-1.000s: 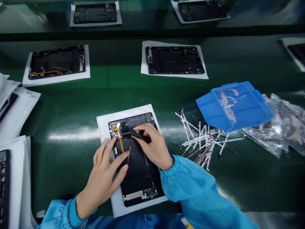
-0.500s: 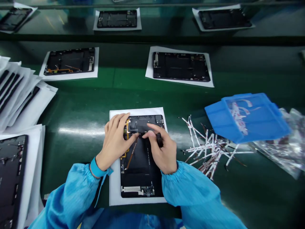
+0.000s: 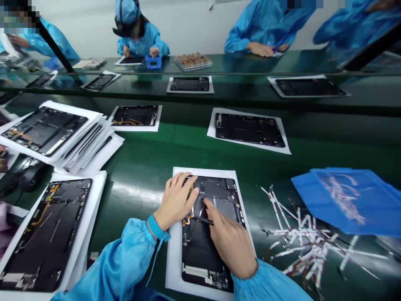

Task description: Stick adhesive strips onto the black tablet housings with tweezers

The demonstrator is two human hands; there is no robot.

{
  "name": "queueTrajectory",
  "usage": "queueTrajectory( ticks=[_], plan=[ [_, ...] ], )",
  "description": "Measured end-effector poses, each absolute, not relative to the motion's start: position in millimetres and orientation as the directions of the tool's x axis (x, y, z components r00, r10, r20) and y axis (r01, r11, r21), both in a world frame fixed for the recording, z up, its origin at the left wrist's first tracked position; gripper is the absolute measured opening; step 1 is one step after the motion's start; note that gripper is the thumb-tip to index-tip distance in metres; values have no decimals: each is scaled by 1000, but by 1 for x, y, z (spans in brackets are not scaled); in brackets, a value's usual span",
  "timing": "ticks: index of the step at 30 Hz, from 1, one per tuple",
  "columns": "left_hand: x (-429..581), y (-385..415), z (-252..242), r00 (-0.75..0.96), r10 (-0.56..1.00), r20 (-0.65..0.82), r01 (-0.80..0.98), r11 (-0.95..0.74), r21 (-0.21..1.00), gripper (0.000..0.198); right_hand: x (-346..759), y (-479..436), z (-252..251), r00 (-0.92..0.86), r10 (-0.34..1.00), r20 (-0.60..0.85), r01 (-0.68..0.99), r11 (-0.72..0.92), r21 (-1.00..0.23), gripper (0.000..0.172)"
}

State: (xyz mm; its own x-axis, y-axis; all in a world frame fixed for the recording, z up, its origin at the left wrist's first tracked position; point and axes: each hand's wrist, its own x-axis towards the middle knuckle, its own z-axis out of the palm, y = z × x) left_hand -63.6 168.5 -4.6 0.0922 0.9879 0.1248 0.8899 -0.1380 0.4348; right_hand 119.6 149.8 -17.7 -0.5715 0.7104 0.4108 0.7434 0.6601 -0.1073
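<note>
Right hand (image 3: 232,241) is now pointing its clamped tool (image 3: 204,220) leftward; left hand (image 3: 178,198), thumb apart, is covering the tablet's (image 3: 203,250) far-left corner.

Bunch of people in shiny blue smocks (image 3: 142,41) sit along the far side, with a little bright-blue plastic box (image 3: 153,62) and a flat clear tray (image 3: 194,67) piled with brownish bits sitting over there too. Closer in, two open black tablet shells (image 3: 249,129) lie well apart on white paper sheets (image 3: 211,130), and off left there's a messy stack of white paper (image 3: 103,151) just beside a rounded black computer mouse (image 3: 34,176).
</note>
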Motion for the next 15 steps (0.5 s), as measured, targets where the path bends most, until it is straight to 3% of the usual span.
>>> queueTrajectory(
  ticks=[6,12,15],
  plan=[
    [-63,167,-3,72,987,143,889,-129,440,38,114,124,-8,-653,656,379,716,698,25,51],
    [-65,171,-8,50,986,160,872,-121,474,36,116,69,-8,-747,630,212,644,765,0,51],
    [-70,181,-9,50,984,173,867,-128,482,31,111,65,-10,-708,687,165,682,725,-97,51]
  ],
)
